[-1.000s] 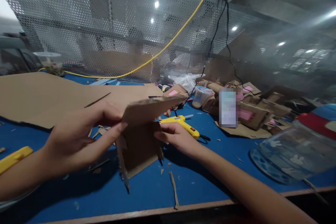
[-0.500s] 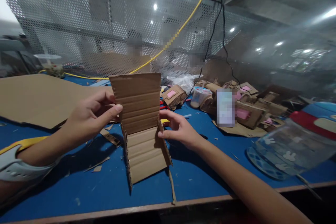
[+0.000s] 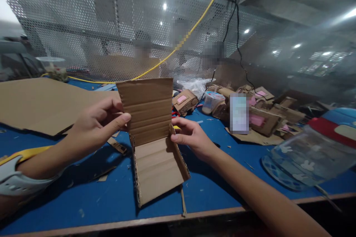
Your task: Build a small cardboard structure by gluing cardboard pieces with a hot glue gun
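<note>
Over the flat blue tabletop [image 3: 91,202] is an open brown corrugated-cardboard box [image 3: 155,170], flap [image 3: 147,109] raised. Your right hand [image 3: 191,133] pinches its right side wall [image 3: 180,161]; your left hand [image 3: 102,118] pinches the flap's left edge. Farther back lies a broad tan cardboard sheet [image 3: 41,103].

1. Left hand [image 3: 98,120] pinches the raised flap [image 3: 147,109] of a folded cardboard piece [image 3: 157,166];
2. right hand [image 3: 193,137] holds its right side wall [image 3: 180,158];
3. a flat cardboard sheet [image 3: 41,103] lies on the blue table [image 3: 111,200], at left;
4. a clear jar [image 3: 311,155] sits at right
</note>
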A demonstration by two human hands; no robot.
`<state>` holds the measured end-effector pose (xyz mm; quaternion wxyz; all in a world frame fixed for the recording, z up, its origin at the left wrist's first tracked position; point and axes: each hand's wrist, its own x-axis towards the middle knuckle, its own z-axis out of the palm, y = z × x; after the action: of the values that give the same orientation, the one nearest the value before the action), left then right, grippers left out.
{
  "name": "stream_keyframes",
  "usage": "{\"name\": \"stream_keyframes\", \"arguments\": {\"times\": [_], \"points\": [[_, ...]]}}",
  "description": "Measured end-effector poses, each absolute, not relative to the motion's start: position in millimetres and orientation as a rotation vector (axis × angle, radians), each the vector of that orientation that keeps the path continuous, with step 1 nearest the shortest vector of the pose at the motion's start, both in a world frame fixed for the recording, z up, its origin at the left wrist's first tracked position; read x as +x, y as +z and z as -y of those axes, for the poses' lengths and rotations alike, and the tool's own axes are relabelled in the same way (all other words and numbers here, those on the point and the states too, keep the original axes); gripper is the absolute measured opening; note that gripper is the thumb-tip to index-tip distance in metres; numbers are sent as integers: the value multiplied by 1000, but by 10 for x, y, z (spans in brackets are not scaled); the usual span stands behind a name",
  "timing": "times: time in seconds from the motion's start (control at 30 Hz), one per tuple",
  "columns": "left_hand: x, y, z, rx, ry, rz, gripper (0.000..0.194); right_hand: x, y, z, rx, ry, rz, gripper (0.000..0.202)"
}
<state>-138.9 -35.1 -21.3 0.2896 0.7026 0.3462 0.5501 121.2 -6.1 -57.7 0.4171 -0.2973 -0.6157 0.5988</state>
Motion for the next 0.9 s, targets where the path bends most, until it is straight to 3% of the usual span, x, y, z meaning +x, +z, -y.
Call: {"name": "stream_keyframes", "arguments": {"times": [0.2,0.4,0.57,0.9], "points": [[-1373,-248,351,1795,1432,-936,16,1179,-574,92,-802,1424,1485,50],[-1334,-370,305,1816,1152,-903,55,1173,-558,110,-854,1207,1468,45],[-1261,-478,282,1784,1139,-1042,42,1153,-570,135,-877,1180,1504,47],[-1214,-347,319,1525,1142,-1055,38,1146,-581,136,-827,1185,1484,40]]}}
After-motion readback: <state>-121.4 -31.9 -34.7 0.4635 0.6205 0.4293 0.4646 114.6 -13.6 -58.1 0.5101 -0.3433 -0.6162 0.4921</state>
